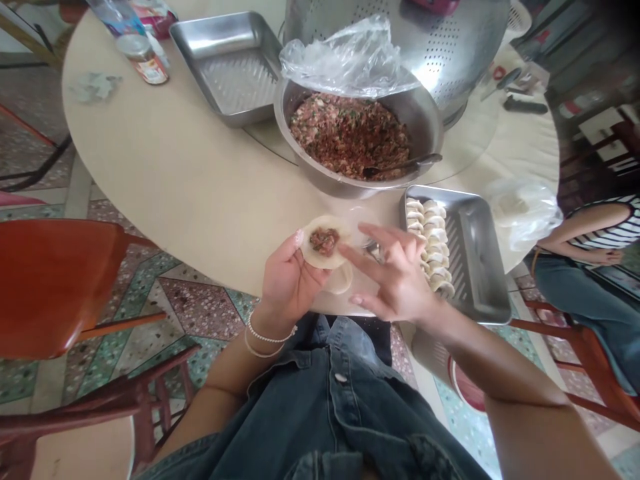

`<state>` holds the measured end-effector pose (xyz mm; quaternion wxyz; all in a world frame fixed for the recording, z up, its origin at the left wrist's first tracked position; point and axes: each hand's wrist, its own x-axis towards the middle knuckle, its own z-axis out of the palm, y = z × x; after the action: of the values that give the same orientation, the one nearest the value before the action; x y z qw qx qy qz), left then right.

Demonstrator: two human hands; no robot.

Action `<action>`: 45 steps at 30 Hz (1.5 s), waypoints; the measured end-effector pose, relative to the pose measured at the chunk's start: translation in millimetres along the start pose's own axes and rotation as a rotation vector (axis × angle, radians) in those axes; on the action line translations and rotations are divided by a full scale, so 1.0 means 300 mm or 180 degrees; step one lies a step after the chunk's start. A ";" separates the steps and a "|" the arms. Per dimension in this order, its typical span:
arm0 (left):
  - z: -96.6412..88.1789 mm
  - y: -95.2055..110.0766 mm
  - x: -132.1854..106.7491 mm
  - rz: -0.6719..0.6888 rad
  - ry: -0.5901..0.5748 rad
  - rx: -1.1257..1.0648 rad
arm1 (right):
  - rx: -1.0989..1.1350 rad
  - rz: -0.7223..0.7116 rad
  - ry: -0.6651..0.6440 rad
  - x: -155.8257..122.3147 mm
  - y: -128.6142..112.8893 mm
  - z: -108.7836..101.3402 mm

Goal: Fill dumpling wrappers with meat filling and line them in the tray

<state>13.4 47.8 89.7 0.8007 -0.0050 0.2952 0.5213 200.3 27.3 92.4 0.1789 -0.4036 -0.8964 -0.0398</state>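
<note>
My left hand (290, 280) holds a round dumpling wrapper (313, 257), thumb on its near-left rim and fingers beneath. A lump of meat filling (324, 241) lies in the wrapper's middle. My right hand (395, 270) is just to the right, fingers spread, with a fingertip by the wrapper's edge; it grips nothing. Below the held wrapper, another pale wrapper (340, 280) lies on the table near its edge. A small shiny object by my right fingers is mostly hidden.
A metal bowl (330, 183) of meat filling holds a spoon (405, 164), with a plastic bag (350, 60) over its far rim. Rows of folded dumplings (436, 237) fill the left of a metal tray (483, 293). Another tray (235, 80) stands far left. A person (575, 260) sits at right.
</note>
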 end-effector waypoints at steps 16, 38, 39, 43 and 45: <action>-0.026 -0.008 -0.018 -0.0046 -0.0076 0.0151 | 0.0108 0.0887 -0.0227 0.087 0.078 0.008; -0.010 -0.034 -0.022 -0.0581 -0.0585 0.0326 | 0.0822 0.0221 -0.0360 0.088 0.008 -0.014; -0.014 -0.030 -0.023 -0.0490 -0.0540 0.0332 | 0.0841 0.0257 -0.0307 0.094 0.018 -0.015; -0.036 0.001 -0.028 0.0043 -0.0264 0.0289 | 0.0437 0.0933 -0.0201 0.114 0.084 0.008; -0.046 0.019 -0.032 0.0269 -0.0180 0.0264 | 0.0157 0.1102 -0.0598 0.121 0.112 0.036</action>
<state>-0.4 38.0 84.7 0.7855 0.0555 0.2937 0.5418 199.8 77.9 92.6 0.1084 -0.5492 -0.8270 0.0513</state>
